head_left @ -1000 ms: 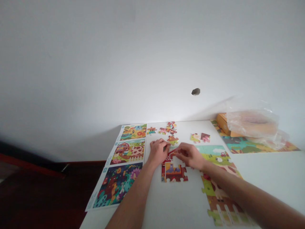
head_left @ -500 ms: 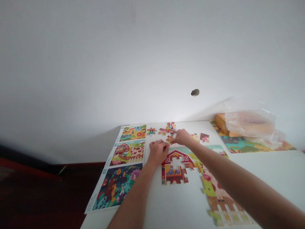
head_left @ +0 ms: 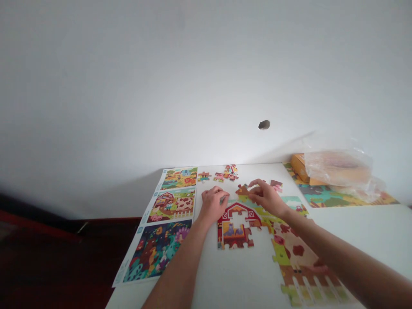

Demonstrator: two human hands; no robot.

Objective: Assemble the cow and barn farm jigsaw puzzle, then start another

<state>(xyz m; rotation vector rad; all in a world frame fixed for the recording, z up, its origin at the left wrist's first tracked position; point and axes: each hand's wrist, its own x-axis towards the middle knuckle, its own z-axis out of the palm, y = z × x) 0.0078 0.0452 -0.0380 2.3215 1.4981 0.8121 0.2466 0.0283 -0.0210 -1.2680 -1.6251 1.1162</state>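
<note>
My left hand (head_left: 214, 204) is curled at the upper left corner of the partly joined farm puzzle (head_left: 241, 209), beside the red barn roof. Its fingertips are together, and whatever they may hold is hidden. Above the puzzle's top edge, my right hand (head_left: 265, 197) has thumb and forefinger at a brown puzzle piece (head_left: 243, 192), apparently pinching its right side. The joined part shows the barn, a spotted cow (head_left: 296, 249) and a white fence (head_left: 317, 288). Gaps show within the barn and below its right side.
Loose puzzle pieces (head_left: 219, 177) lie near the wall, with another piece (head_left: 276, 185) beyond my right hand. A sheet with three printed pictures (head_left: 176, 204) covers the table's left side. At the back right, a clear plastic bag (head_left: 337, 165) rests over an orange box (head_left: 298, 165).
My right hand has moved right and nearer, and the brown piece has shifted right with it. My left hand has stayed at the puzzle's corner.
</note>
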